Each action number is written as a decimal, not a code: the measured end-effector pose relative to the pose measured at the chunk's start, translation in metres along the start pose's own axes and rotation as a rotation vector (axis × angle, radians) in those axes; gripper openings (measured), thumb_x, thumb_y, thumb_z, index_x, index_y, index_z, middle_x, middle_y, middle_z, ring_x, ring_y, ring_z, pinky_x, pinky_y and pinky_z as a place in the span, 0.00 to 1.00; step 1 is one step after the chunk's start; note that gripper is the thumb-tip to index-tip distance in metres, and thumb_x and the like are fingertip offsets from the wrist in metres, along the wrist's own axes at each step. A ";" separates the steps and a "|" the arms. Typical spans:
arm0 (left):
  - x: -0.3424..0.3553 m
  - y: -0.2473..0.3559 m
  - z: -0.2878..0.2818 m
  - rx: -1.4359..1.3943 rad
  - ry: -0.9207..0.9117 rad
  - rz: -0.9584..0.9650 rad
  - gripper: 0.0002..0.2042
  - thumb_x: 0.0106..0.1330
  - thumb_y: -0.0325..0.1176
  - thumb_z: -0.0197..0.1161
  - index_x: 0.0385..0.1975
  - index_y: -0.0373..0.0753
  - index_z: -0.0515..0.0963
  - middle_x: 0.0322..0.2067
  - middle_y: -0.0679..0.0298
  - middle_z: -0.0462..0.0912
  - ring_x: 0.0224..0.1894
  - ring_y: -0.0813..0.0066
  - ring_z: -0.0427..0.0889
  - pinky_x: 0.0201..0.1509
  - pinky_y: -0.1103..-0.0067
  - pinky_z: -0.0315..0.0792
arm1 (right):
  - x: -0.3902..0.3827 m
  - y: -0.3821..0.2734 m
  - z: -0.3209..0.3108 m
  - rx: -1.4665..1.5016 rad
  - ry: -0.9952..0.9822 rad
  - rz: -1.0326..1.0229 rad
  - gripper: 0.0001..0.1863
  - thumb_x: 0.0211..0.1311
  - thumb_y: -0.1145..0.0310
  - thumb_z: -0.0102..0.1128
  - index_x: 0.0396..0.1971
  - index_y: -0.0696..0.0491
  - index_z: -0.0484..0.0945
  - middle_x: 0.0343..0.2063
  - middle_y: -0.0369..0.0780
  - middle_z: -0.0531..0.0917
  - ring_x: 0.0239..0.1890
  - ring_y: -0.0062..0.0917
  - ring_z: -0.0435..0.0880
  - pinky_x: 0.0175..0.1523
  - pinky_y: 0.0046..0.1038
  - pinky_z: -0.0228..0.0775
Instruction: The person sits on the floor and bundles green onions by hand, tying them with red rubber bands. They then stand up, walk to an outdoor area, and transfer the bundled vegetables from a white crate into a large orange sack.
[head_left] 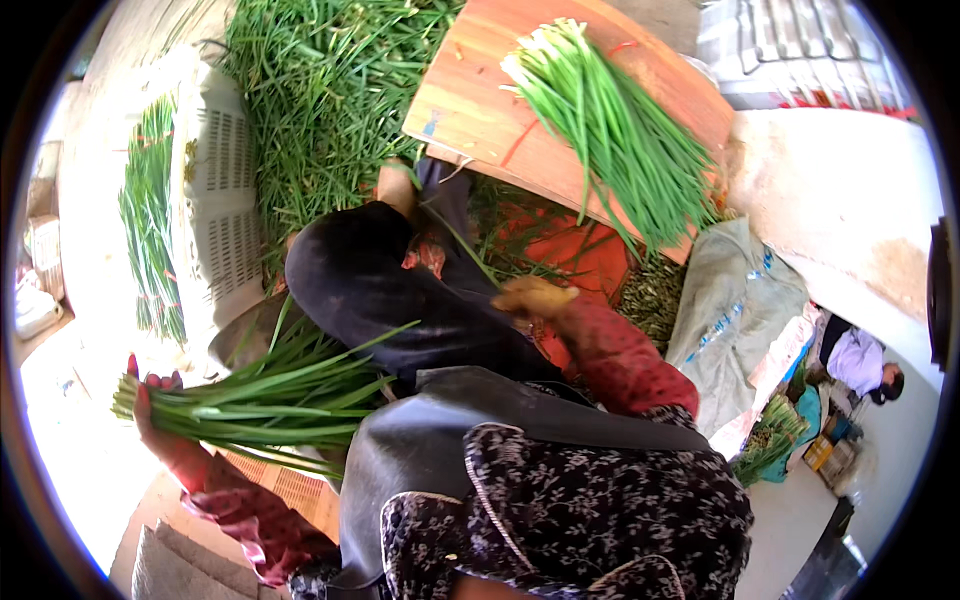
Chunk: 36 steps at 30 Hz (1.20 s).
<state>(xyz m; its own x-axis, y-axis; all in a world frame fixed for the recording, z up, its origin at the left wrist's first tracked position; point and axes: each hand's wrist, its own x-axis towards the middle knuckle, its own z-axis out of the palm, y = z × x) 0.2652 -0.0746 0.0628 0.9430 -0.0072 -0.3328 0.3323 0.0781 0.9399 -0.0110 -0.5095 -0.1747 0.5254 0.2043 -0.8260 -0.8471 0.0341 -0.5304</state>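
Out at the left, my left hand (152,412) is closed round the pale root ends of a bunch of green chives (275,398). Its long leaves spread rightward toward my knee. My right hand (535,297) is before my lap, blurred, with fingers curled. One long chive leaf (458,236) runs from it up past my shin and seems pinched there. A larger bunch of chives (625,140) lies on a wooden board (465,85) ahead of me, white ends at the far left. Its leaf tips hang over the near right edge.
Loose green leaves (335,100) are heaped ahead on the left. Beside them a white plastic crate (222,190) holds tied chives (150,225). A grey-green sack (735,300) lies to the right. Another person (858,360) is at the far right, near more greens (772,440).
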 end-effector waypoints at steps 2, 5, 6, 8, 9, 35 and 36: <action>0.020 -0.006 0.030 -0.052 -0.067 -0.015 0.26 0.62 0.31 0.54 0.61 0.35 0.58 0.30 0.65 0.74 0.33 0.75 0.74 0.49 0.76 0.68 | -0.055 0.036 -0.036 -0.448 0.090 -0.085 0.17 0.52 0.58 0.58 0.33 0.58 0.78 0.24 0.40 0.79 0.22 0.25 0.79 0.28 0.26 0.71; 0.048 -0.010 0.041 -0.214 -0.214 0.010 0.26 0.62 0.31 0.57 0.60 0.34 0.59 0.29 0.64 0.76 0.34 0.72 0.75 0.51 0.69 0.70 | -0.155 -0.027 -0.052 -0.302 0.150 0.183 0.18 0.52 0.58 0.58 0.37 0.56 0.79 0.28 0.41 0.79 0.27 0.26 0.79 0.32 0.26 0.72; 0.054 -0.012 0.051 -0.244 -0.308 -0.008 0.26 0.61 0.31 0.57 0.60 0.34 0.60 0.30 0.64 0.76 0.33 0.71 0.76 0.50 0.69 0.71 | -0.188 -0.033 -0.054 -0.241 0.193 0.217 0.16 0.53 0.59 0.59 0.37 0.55 0.80 0.31 0.42 0.79 0.30 0.27 0.79 0.36 0.27 0.72; 0.062 -0.007 0.078 -0.166 -0.409 0.024 0.27 0.60 0.32 0.58 0.59 0.34 0.60 0.30 0.65 0.76 0.33 0.71 0.77 0.49 0.71 0.71 | -0.262 -0.008 -0.064 -0.241 0.382 0.126 0.16 0.52 0.59 0.60 0.34 0.56 0.80 0.25 0.39 0.78 0.24 0.22 0.77 0.28 0.24 0.70; 0.058 0.001 0.099 -0.134 -0.428 0.058 0.27 0.60 0.33 0.58 0.59 0.34 0.61 0.29 0.65 0.76 0.32 0.71 0.77 0.47 0.72 0.72 | -0.299 -0.002 -0.066 -0.138 0.478 0.190 0.17 0.52 0.57 0.61 0.33 0.56 0.80 0.22 0.37 0.77 0.21 0.20 0.75 0.26 0.23 0.69; -0.114 0.008 0.455 -0.355 -1.112 0.028 0.20 0.57 0.37 0.64 0.46 0.33 0.70 0.36 0.57 0.80 0.40 0.68 0.79 0.46 0.73 0.73 | -0.243 -0.176 -0.050 -0.675 1.440 -0.891 0.25 0.47 0.60 0.61 0.46 0.55 0.70 0.29 0.52 0.80 0.36 0.45 0.80 0.43 0.41 0.71; -0.098 0.003 0.448 -0.269 -1.167 0.015 0.23 0.57 0.41 0.64 0.48 0.33 0.69 0.41 0.57 0.79 0.44 0.69 0.78 0.49 0.73 0.71 | -0.231 -0.168 -0.065 -0.719 1.455 -0.891 0.26 0.46 0.60 0.61 0.46 0.55 0.70 0.29 0.52 0.80 0.36 0.45 0.80 0.43 0.41 0.71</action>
<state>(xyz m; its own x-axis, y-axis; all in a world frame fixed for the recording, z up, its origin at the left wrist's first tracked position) 0.1826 -0.5202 0.1318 0.4411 -0.8940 0.0787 0.4377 0.2908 0.8508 0.0153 -0.6261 0.0934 0.7191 -0.5516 0.4228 -0.3264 -0.8051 -0.4952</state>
